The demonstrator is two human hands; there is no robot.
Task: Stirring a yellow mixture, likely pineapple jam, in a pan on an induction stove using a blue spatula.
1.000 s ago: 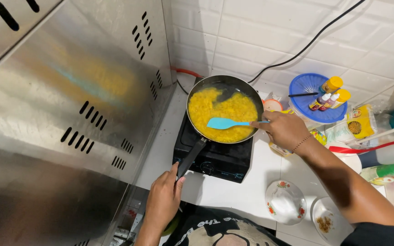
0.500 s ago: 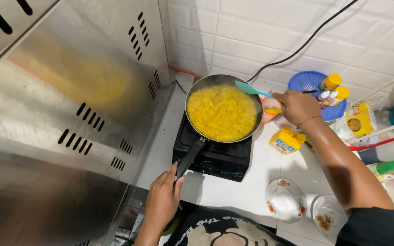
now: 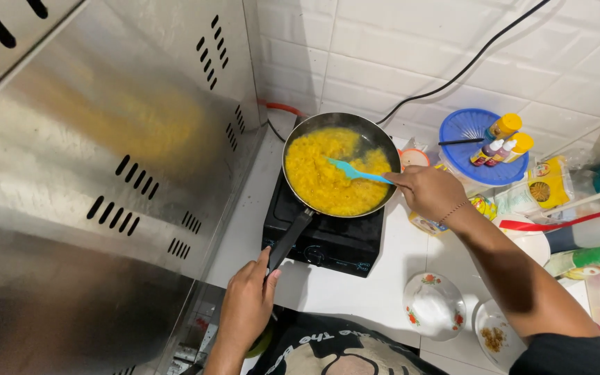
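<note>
Frying pan (image 3: 338, 170) sits on the black single-burner stove (image 3: 328, 239), pushed up near the tiled wall, full of yellow food (image 3: 324, 177) spread nearly to the rim. Right hand (image 3: 428, 194) has a closed grip on a teal spatula (image 3: 355, 171), blade down in the food on the right half of the pan. Left hand (image 3: 248, 305) is wrapped around the end of the black pan handle (image 3: 289, 239), which overhangs the front of the stove toward the bench (image 3: 355, 292) edge.

Risks:
- Food level is high; a hard stir likely pushes it over the rim onto the stove.
- Handle sticks out over the bench edge; if the left grip loosens while the spatula pushes, the pan could pivot or slide.
- Packets and 3 small bottles (image 3: 501, 139) crowd the right forearm's path; a wide elbow swing could knock them.
- Black cable (image 3: 453, 76) runs down the wall behind the pan; probably clear of the heat, hard to tell from this angle.
</note>
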